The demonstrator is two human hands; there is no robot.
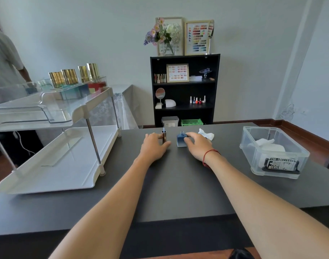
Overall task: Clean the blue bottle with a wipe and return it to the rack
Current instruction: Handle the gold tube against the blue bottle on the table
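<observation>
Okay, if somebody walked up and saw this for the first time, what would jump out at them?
First, two hands on the dark grey table: the right hand grips a small square blue glass bottle, uncapped, and the left hand holds a copper-coloured brush cap upright beside it. Next, the white two-tier rack at the left with gold-capped bottles on its top tier, and a crumpled white wipe just behind the right hand.
</observation>
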